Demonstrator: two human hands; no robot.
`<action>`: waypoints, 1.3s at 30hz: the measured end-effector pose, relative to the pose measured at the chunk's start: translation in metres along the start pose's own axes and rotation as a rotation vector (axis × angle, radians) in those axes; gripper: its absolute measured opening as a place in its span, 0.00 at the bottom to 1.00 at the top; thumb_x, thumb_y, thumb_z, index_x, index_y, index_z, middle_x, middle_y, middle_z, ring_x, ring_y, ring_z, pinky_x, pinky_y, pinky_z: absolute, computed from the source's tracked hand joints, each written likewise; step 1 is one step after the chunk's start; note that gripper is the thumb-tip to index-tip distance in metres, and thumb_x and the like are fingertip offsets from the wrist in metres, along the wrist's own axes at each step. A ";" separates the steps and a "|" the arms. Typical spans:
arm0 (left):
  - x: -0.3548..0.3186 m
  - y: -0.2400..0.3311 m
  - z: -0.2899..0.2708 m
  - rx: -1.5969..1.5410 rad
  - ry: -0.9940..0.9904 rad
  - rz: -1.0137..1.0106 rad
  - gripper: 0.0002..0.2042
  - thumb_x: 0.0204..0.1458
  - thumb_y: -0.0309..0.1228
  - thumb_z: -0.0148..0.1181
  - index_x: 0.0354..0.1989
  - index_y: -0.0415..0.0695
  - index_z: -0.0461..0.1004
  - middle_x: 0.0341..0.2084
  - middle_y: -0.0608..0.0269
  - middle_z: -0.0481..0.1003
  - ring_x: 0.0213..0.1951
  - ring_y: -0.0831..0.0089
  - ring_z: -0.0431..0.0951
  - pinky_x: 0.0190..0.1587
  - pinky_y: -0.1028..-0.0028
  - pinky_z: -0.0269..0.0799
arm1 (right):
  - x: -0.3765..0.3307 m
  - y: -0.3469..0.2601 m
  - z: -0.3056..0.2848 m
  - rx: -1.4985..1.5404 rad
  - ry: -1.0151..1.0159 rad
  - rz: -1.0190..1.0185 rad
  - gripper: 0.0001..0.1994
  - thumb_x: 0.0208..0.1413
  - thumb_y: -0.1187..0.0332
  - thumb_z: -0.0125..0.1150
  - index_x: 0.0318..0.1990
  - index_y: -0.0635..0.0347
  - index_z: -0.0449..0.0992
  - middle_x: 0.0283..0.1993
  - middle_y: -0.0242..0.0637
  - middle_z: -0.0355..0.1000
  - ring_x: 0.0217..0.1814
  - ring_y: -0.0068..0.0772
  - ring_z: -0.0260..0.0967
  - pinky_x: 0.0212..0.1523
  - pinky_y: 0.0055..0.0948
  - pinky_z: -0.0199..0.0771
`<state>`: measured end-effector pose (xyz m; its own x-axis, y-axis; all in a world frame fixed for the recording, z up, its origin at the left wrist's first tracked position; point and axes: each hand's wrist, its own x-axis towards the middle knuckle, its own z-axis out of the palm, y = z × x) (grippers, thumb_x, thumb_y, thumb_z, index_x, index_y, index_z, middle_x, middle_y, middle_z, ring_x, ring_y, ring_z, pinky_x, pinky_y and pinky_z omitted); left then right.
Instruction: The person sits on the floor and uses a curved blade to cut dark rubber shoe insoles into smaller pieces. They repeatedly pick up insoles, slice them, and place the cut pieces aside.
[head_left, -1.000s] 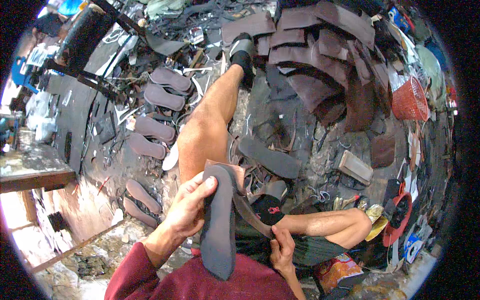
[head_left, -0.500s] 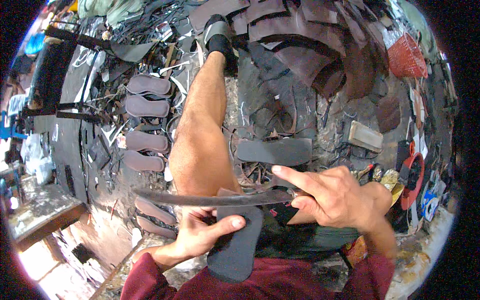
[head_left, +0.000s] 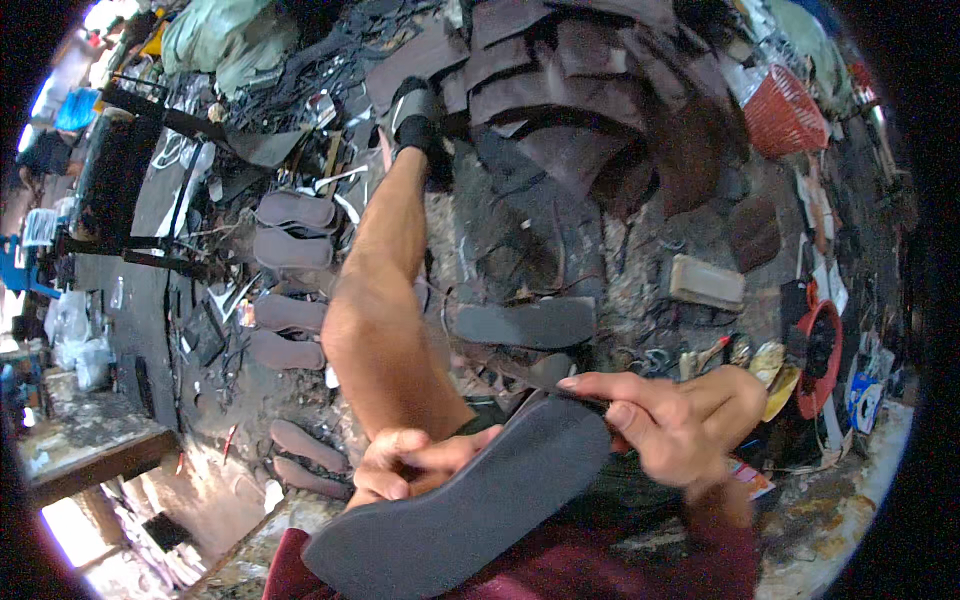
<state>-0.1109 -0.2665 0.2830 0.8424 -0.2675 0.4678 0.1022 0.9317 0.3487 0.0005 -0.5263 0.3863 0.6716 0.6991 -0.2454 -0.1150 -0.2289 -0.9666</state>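
Note:
My left hand (head_left: 425, 465) is closed on the far edge of a dark grey shoe sole (head_left: 460, 510), which lies slantwise above my lap. Part of that hand is hidden behind the sole. At the sole's upper right end, my right hand (head_left: 685, 420) is closed, its forefinger stretched along a dark knife (head_left: 548, 372). Only its blunt, rounded blade shows well; the handle is mostly covered by fingers. Beyond my hands, another dark grey sole piece (head_left: 525, 324) lies flat on the ground.
Several brown-grey soles (head_left: 290, 312) lie in pairs left of my bare leg (head_left: 375, 310). Dark sheets (head_left: 560, 85) are heaped at the far side. A whitish block (head_left: 707, 281), a red basket (head_left: 785, 112) and a red ring-shaped object (head_left: 822, 360) stand at right. Scraps litter the ground.
The sole has swung from nearly upright to a slant and come closer to the camera. A long curved dark strip across my hands no longer shows. My view has shifted a little.

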 end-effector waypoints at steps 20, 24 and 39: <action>0.100 -0.059 0.023 0.192 1.301 -0.133 0.15 0.57 0.40 0.57 0.46 0.42 0.75 0.41 0.61 0.80 0.41 0.64 0.80 0.47 0.66 0.76 | -0.095 0.122 0.094 -0.424 0.744 -0.193 0.24 0.63 0.65 0.53 0.65 0.63 0.65 0.30 0.46 0.72 0.30 0.45 0.73 0.32 0.38 0.72; 0.073 -0.065 0.009 0.346 1.303 -0.220 0.14 0.56 0.37 0.54 0.44 0.41 0.76 0.38 0.60 0.79 0.40 0.63 0.79 0.47 0.65 0.75 | -0.081 0.098 0.071 -0.440 0.661 -0.127 0.23 0.62 0.66 0.53 0.64 0.59 0.67 0.30 0.44 0.72 0.28 0.46 0.71 0.31 0.39 0.71; -0.100 0.107 -0.070 1.777 1.926 0.305 0.43 0.40 0.29 0.66 0.70 0.42 0.56 0.56 0.46 0.64 0.55 0.57 0.68 0.58 0.66 0.65 | -0.002 0.156 -0.066 0.408 1.316 0.235 0.20 0.58 0.48 0.61 0.50 0.48 0.68 0.25 0.26 0.63 0.19 0.20 0.61 0.17 0.24 0.64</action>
<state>-0.1470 -0.1229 0.2172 0.1884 0.9687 0.1617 0.4870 -0.2351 0.8412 0.0294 -0.6078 0.2413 0.7671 -0.5207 -0.3748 -0.3691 0.1198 -0.9217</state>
